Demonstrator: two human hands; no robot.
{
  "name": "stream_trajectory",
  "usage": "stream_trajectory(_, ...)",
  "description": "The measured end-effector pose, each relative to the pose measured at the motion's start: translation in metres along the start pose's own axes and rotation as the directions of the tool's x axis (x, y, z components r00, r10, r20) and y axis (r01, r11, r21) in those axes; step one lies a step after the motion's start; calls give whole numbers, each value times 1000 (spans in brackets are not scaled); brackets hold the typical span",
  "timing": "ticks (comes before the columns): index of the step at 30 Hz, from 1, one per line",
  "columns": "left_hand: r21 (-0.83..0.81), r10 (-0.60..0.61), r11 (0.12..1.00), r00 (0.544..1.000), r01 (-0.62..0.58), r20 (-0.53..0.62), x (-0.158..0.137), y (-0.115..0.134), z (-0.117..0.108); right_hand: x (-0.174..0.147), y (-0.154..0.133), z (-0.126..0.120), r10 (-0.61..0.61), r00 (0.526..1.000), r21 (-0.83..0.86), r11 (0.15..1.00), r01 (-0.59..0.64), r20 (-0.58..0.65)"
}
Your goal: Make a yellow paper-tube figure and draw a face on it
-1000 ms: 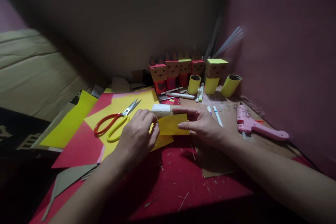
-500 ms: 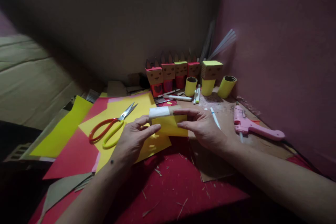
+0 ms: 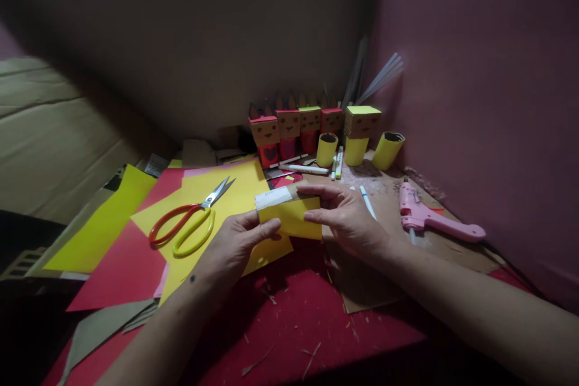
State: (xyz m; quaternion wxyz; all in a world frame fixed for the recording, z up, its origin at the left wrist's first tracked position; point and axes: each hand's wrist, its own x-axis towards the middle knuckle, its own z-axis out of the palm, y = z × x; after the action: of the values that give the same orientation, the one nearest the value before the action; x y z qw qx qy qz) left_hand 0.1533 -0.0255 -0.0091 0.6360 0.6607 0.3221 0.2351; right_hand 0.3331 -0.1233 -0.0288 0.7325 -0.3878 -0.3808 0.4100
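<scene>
Between my two hands is a brown cardboard tube with a white printed patch point(image 3: 274, 197), and a piece of yellow paper point(image 3: 289, 217) lies along its near side. My left hand point(image 3: 244, 235) grips the left end, thumb on the front of the paper. At the right end, my right hand point(image 3: 346, 214) pinches tube and paper, index finger on top and thumb in front. The tube's far side is hidden. Scissors point(image 3: 194, 217) with one red and one yellow handle lie left of my left hand, blades open, on a larger yellow sheet point(image 3: 239, 181).
A pink glue gun point(image 3: 423, 217) lies at right. Behind stand yellow-covered tubes point(image 3: 326, 151) and several box-headed figures point(image 3: 265, 136). Markers point(image 3: 303, 168) lie before them. Red sheets point(image 3: 122, 265) and cardboard pieces point(image 3: 104, 332) are at left; scraps dot the red tabletop point(image 3: 289, 325).
The tube and paper have tilted slightly, their right end lower toward me. Both hands keep their hold. The whole view has shifted a little.
</scene>
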Motion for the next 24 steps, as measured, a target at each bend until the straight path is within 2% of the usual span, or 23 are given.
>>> stream_trajectory(3, -50, 66, 997, 998, -64, 24, 1, -1, -1, 1, 3, -3, -24, 999, -22, 999, 25, 34)
stream_trajectory(8, -79, 74, 994, 996, -71, 44, -1, -2, -3, 1, 4, -5, -64, 996, -98, 993, 71, 69)
stream_trajectory(14, -53, 88, 994, 995, -91, -47, 1, -4, 3, 0, 4, -2, -48, 998, -68, 996, 51, 44)
stream_trajectory(18, -107, 116, 986, 988, -126, -100, 0, -5, 9, -2, 5, -2, -46, 999, -61, 997, 48, 28)
stream_trajectory(24, -117, 99, 987, 990, -111, -104, 0, -6, 13, 3, 7, -2, -37, 998, -113, 993, 43, 57)
